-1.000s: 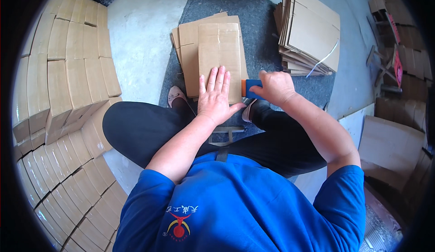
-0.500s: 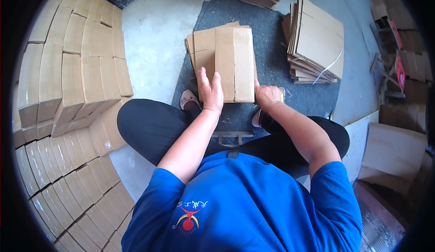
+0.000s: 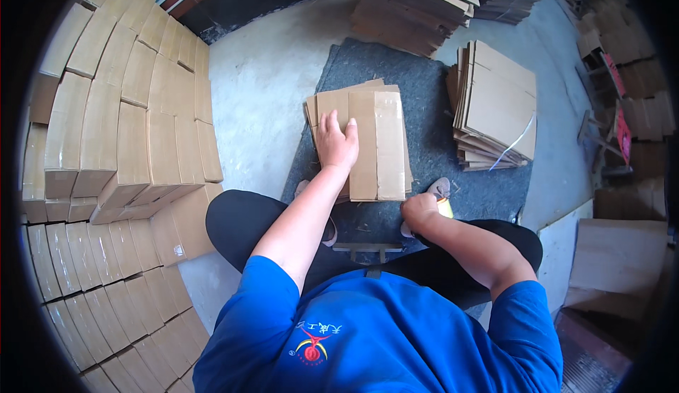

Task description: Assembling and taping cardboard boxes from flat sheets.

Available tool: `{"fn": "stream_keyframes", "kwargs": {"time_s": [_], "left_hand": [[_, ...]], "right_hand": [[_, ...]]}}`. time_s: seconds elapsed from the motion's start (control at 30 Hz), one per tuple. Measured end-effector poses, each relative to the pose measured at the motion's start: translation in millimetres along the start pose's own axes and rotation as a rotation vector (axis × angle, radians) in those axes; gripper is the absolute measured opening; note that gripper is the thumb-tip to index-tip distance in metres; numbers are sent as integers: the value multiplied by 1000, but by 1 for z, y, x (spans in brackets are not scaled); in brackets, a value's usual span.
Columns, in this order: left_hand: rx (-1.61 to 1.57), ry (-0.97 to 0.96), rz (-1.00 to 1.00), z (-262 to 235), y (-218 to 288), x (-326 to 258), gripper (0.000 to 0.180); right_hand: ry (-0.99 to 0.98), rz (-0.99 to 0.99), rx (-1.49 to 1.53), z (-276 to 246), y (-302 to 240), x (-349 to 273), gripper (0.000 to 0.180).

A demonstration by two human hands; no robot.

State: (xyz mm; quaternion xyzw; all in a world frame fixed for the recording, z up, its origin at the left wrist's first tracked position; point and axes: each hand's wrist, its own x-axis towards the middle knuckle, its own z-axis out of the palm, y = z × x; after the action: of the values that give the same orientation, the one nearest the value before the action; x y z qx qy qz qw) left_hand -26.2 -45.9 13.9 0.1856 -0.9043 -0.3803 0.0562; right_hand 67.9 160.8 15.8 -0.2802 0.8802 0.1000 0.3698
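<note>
A closed brown carton lies on a stack of flattened cardboard in front of me, with shiny clear tape over its upper face. My left hand rests at the carton's left side, fingers stretched and thumb apart at its edge. Just off the carton's near right corner, my right hand is closed. A yellow and white object sticks out from behind that hand and is mostly hidden. Its kind does not show.
Flattened cartons are piled on the dark mat at the right. More cardboard stacks stand at the far side. Rows of closed cartons wall the left. My shoe is beyond my right hand.
My right hand has drawn nearer to me, away from the carton's right side, and the yellow object has moved with it. My left hand has shifted slightly along the carton. The view has tilted up.
</note>
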Motion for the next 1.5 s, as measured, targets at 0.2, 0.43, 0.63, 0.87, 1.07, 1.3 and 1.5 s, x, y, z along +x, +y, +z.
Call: {"fn": "stream_keyframes", "kwargs": {"time_s": [0.2,0.43,0.63,0.87,1.07,1.3,1.5], "left_hand": [[340,-395,342,24,40,55,64],[333,-108,-13,-25,1,59,63],[39,114,-123,0,-54,22,54],[121,229,170,-17,4,12,37],[-1420,-819,-378,-35,104,-26,66],[-1474,-867,-416,-60,97,-33,55],[-1439,-653,-615,-46,73,-35,22]], "right_hand": [[40,-19,327,-6,-31,8,51],[67,256,184,-61,75,10,23],[191,420,69,-80,129,28,20],[721,318,654,-165,157,-80,33],[827,-177,1160,-154,133,-104,32],[763,-228,1193,-136,122,-85,36],[725,-250,1214,-133,97,-63,35]]}}
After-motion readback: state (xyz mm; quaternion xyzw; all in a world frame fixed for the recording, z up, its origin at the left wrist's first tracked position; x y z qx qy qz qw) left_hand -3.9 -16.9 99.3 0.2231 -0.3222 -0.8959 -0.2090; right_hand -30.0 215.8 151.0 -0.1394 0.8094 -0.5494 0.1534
